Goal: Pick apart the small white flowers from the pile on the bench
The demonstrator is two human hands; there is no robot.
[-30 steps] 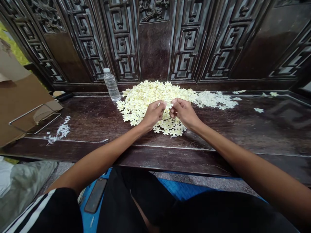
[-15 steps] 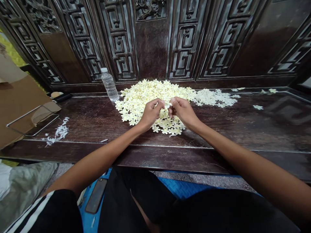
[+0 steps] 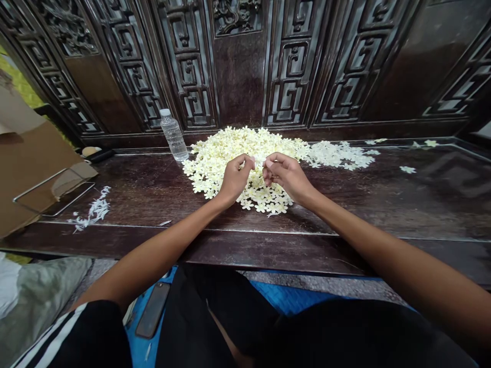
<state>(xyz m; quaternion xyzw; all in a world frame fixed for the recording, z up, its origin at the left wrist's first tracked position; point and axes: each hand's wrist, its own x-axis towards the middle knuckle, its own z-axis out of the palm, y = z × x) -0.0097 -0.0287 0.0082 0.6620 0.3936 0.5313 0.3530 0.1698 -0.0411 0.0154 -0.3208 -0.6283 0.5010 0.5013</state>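
Observation:
Over a heap of pale yellow artificial-looking flowers (image 3: 215,158), my left hand (image 3: 235,180) pinches with thumb and forefinger. Facing it, my right hand (image 3: 288,175) also has its thumb and forefinger together, the other fingers curled under. A narrow gap separates the two sets of fingertips. Whatever they pinch is too small to make out against the blossoms behind. The heap lies on a dark wooden bench (image 3: 383,204), partly hidden by my hands. Whiter flowers (image 3: 341,155) spread thinly from its right side.
A clear plastic bottle (image 3: 174,137) stands left of the heap. Thin white strips (image 3: 94,210) lie further left, near a cardboard box (image 3: 34,163) and a wire frame (image 3: 57,210). Carved wooden panels (image 3: 240,76) rise behind. A phone (image 3: 152,311) rests on a blue surface below.
Both hands have shifted slightly to the left above the heap. The right hand's fingers have changed their curl a little. The flowers and bottle look the same.

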